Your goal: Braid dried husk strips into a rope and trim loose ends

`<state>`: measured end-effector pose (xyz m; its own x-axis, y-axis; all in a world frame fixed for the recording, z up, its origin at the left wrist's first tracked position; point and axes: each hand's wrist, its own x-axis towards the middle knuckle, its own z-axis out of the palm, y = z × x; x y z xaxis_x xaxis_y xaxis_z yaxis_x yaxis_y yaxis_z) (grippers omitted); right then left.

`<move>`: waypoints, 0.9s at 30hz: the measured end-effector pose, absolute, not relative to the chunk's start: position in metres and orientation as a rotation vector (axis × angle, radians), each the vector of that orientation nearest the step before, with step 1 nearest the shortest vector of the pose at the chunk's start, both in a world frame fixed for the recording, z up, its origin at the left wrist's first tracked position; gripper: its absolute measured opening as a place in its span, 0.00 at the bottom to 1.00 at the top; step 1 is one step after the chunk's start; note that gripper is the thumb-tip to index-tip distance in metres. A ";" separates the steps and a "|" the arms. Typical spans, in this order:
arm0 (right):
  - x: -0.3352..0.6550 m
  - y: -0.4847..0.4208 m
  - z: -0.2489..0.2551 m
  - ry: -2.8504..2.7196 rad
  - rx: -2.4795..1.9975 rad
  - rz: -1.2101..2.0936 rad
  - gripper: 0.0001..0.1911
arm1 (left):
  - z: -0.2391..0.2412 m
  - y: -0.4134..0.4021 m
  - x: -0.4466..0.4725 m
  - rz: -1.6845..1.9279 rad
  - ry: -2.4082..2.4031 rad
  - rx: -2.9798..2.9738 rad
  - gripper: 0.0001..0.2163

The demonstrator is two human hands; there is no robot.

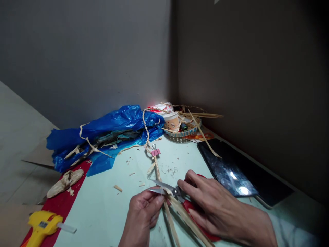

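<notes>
My right hand [208, 202] is closed around the red handles of a pair of scissors [177, 192], whose blades are parted and point left. Between those blades lies part of a pale plant-fibre braid [157, 168]. My left hand [146, 209] pinches the braid just below the blades, thumb on top. Loose flat fibre strips [189, 219] run from the pinch toward the bottom edge. Farther up, a pink binder clip [155, 152] grips the braid, which continues to the back. My right fingers hide much of the scissor handles.
A blue plastic bag [123, 118] with dry fibres lies back left. Behind the clip stands a woven basket [189, 130] holding a paper cup [171, 121]. A dark tablet [223, 168] lies at right, a yellow glue gun [43, 224] at front left. Scraps [118, 188] dot the pale tabletop.
</notes>
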<state>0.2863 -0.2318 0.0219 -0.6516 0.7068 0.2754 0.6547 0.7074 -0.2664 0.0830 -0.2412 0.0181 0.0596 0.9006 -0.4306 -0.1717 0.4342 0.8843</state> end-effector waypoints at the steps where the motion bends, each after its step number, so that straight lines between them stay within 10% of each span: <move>1: 0.285 -0.232 0.022 -2.552 -1.061 0.198 0.11 | 0.018 -0.241 0.083 0.941 1.250 0.759 0.17; 23: 0.294 -0.211 0.029 -2.441 -1.560 0.119 0.09 | 0.014 -0.240 0.081 0.953 1.225 0.747 0.19; 27: 0.282 -0.214 0.046 -2.298 -1.281 0.557 0.12 | 0.014 -0.240 0.081 0.964 1.216 0.738 0.21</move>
<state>0.2817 -0.2136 0.0455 -0.4685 0.8637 0.1860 0.6829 0.4876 -0.5440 0.0809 -0.2401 0.0143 0.0650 0.9037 -0.4232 -0.2063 0.4271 0.8804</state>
